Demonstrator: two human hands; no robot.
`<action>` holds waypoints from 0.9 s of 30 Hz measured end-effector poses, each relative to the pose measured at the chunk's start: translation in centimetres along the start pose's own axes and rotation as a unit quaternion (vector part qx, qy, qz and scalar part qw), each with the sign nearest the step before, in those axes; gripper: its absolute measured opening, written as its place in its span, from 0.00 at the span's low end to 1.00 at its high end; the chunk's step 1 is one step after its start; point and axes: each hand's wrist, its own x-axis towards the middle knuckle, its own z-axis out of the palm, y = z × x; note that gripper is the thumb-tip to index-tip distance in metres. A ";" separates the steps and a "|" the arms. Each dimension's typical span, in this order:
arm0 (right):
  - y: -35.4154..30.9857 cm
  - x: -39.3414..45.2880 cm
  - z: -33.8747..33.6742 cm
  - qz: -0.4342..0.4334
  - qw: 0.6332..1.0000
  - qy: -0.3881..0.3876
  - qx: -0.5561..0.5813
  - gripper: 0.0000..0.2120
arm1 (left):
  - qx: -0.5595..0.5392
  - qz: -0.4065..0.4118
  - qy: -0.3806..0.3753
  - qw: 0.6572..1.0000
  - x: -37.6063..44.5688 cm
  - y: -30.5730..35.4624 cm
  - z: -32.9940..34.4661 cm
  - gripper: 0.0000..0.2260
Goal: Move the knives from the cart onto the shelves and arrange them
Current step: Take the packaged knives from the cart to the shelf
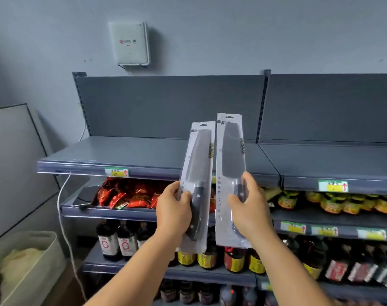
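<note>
I hold two packaged cleavers upright in front of the grey top shelf (pixel 126 151). My left hand (pixel 173 208) grips the left knife pack (pixel 199 164) at its dark handle; that pack leans slightly to the right. My right hand (pixel 250 208) grips the right knife pack (pixel 231 160) low on its card, over the handle. Both packs are white cards with clear blisters and dark blades, their tops reaching above the shelf's front edge. The two packs nearly touch side by side. The cart is out of view.
Red snack bags (pixel 130 195) fill the second shelf at the left, jars (pixel 333 202) at the right. Dark sauce bottles (pixel 117 239) stand on lower shelves. A white box (pixel 130 43) hangs on the wall. A bin (pixel 29 268) and a white cable (pixel 64 217) sit at the left.
</note>
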 end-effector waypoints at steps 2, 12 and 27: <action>-1.2 1.1 2.9 -0.004 1.000 -0.022 0.006 0.31 | 0.002 -0.020 0.020 1.000 1.9 -0.8 -2.2 0.08; -4.6 7.9 15.0 -0.030 0.990 -0.138 0.017 0.30 | 0.052 -0.058 0.137 0.988 12.0 -5.3 -10.4 0.15; -10.3 20.9 31.8 0.028 0.946 -0.314 0.078 0.14 | 0.134 -0.122 0.227 0.957 28.7 -6.7 -20.1 0.15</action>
